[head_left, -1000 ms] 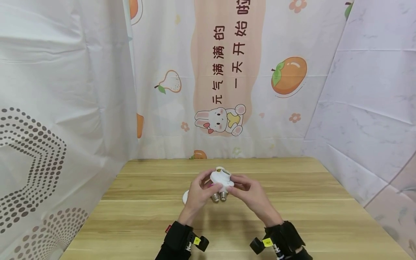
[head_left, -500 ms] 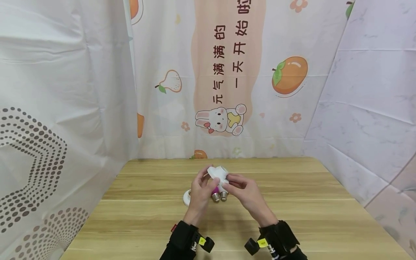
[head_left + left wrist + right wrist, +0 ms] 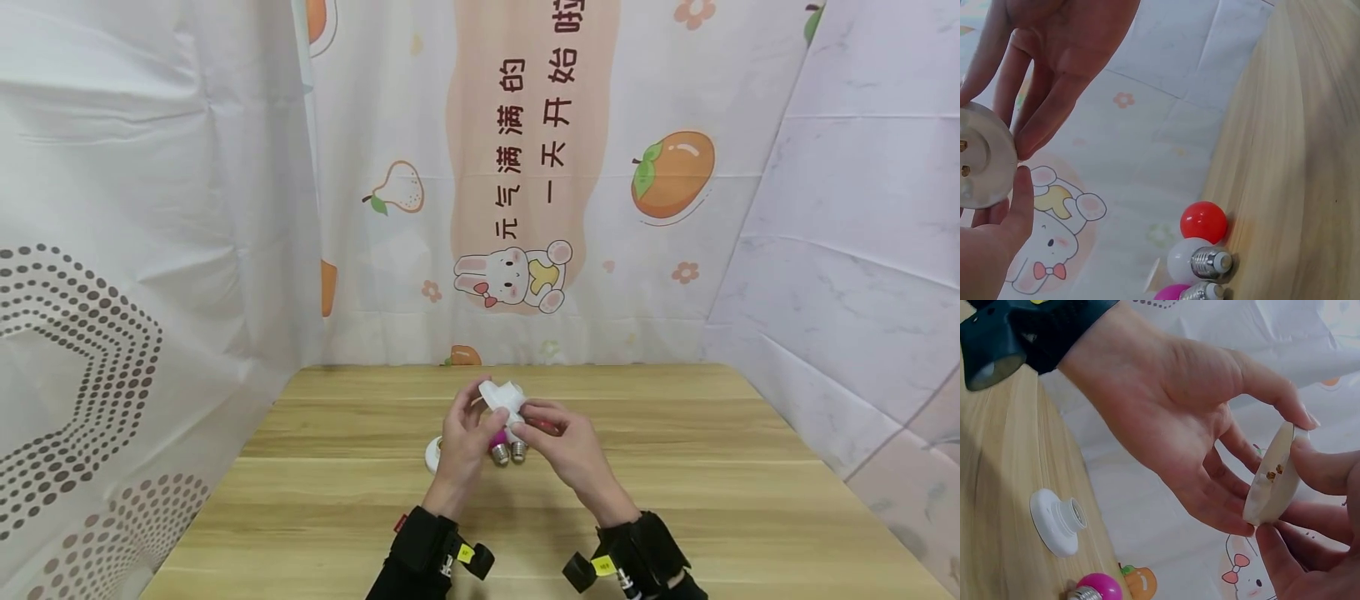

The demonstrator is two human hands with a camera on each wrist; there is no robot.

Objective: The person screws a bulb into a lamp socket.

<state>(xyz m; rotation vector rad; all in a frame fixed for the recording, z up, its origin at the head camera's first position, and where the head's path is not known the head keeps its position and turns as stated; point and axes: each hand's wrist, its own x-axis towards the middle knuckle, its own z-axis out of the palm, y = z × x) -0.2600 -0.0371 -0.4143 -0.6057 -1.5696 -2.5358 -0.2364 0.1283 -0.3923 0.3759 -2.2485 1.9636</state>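
Note:
Both hands hold a white round lamp holder up above the table. My left hand (image 3: pixel 463 446) grips its left side, thumb in front and fingers behind. The thumb and fingertips of my right hand (image 3: pixel 570 450) pinch its right edge. In the left wrist view, brass contacts show on the flat face of the lamp holder (image 3: pixel 997 178). Behind the hands lie a magenta bulb (image 3: pixel 498 440), a white bulb (image 3: pixel 518 451) and a red bulb (image 3: pixel 1204 222), the first two with metal screw bases toward me. The hands partly cover them in the head view.
A second white lamp holder (image 3: pixel 1054 525) rests on the wooden table (image 3: pixel 675 483), left of the bulbs and partly behind my left hand. A printed curtain (image 3: pixel 390 275) hangs along the table's back edge, with more cloth at both sides.
The lamp holder has tilted between the hands and shifted slightly left and up over the second. Part of the red bulb now shows beside my right fingers. The hands keep hold of it.

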